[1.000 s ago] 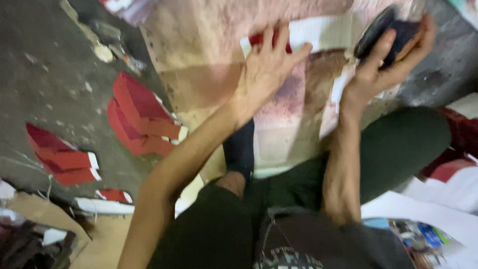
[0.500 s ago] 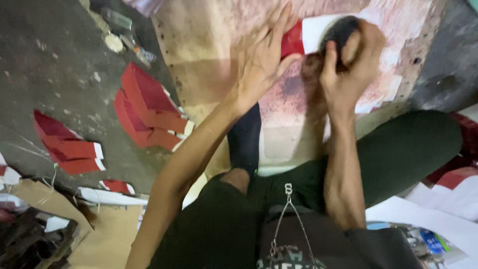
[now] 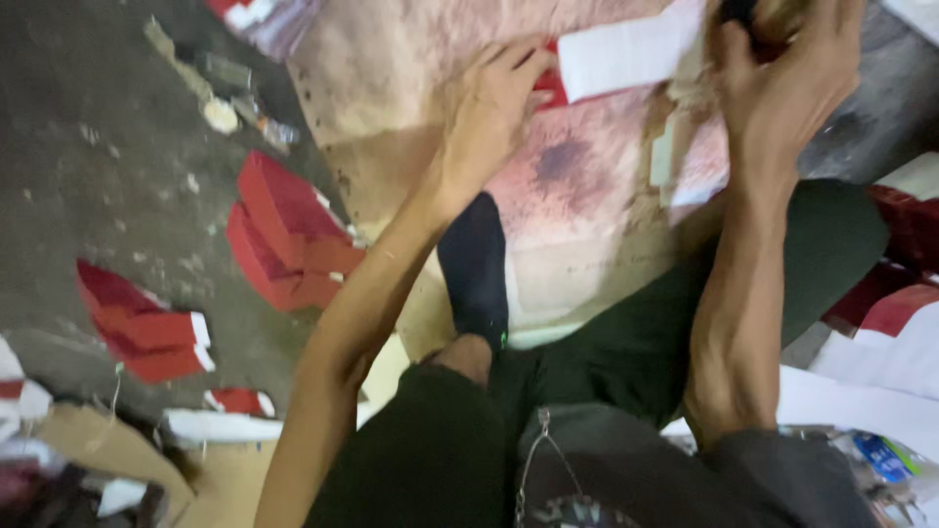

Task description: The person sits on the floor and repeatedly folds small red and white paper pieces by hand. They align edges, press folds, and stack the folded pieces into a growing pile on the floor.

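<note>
Left hand [image 3: 489, 108] lies flat, fingers spread and released, pressing the red-and-white card [image 3: 626, 59] against the stained board [image 3: 411, 68]. Right hand [image 3: 782, 68] is clenched around a dark object [image 3: 738, 10] at the top edge. Open floor [image 3: 88, 196] lies left, near 2 red boxes [image 3: 284, 235].

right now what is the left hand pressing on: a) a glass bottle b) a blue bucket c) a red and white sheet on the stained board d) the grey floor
c, the left hand lies flat with its fingertips on the red and white sheet on the stained board.
</note>
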